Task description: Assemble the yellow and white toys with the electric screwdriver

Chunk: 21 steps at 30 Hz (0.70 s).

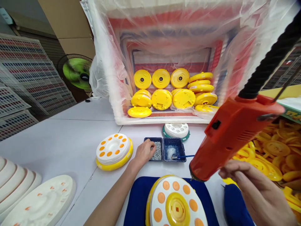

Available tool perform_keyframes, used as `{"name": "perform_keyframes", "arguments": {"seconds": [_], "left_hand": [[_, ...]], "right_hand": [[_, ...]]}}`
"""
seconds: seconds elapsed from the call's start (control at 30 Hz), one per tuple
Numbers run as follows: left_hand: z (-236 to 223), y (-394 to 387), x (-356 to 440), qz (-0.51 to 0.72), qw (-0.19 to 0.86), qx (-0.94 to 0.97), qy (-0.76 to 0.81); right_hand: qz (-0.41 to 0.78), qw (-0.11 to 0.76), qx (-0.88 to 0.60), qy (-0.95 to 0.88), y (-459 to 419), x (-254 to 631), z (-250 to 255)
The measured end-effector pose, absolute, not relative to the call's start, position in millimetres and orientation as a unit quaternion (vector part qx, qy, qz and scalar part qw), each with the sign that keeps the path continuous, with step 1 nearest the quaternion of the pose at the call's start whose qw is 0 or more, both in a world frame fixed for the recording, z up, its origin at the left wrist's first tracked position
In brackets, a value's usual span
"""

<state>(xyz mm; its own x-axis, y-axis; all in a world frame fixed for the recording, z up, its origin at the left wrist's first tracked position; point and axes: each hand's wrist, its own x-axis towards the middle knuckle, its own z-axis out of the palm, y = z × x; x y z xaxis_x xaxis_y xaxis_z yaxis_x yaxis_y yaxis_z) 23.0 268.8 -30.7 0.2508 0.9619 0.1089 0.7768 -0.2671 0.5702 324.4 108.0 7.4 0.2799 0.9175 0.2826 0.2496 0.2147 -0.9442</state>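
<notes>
My left hand (144, 153) rests at the edge of a small dark blue tray (148, 147), fingertips bunched at its silver granules (157, 150); whether they pinch any is hidden. My right hand (254, 194) grips an orange heat gun (235, 135) with a black corrugated cable, held up with its nozzle pointing down-left. A second dark blue tray (178, 147) holds white liquid and a blue-handled brush (184, 156). Nearest me, a yellow-and-white disc with orange dots (174, 204) lies on a blue pad (134, 201). A similar disc (113, 151) sits left of the trays.
A plastic-lined carton (160, 121) holds rows of yellow discs ahead. A white disc on a green base (176, 130) stands behind the trays. Loose yellow parts (272, 153) pile up right, white discs (39, 201) lie lower left, and a green fan (76, 72) and stacked crates (23, 72) stand beyond the white table (70, 141).
</notes>
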Motion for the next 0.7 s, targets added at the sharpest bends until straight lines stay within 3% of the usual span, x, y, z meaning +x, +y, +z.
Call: {"name": "perform_keyframes", "arguments": {"seconds": [0.13,0.3,0.53,0.7], "left_hand": [[-13,241,24,0.328,0.322,0.706,0.539],[1,162,-1,0.419,0.456,0.579,0.529],[-23,83,-58,0.531,0.466,0.405,0.58],[-25,63,-60,0.52,0.478,0.429,0.563]], "right_hand": [[0.443,0.643,-0.428,-0.455,143,286,44],[0.576,0.588,-0.325,-0.465,155,270,53],[0.529,0.612,-0.294,-0.509,148,283,66],[0.514,0.507,-0.384,-0.576,164,317,58]]}}
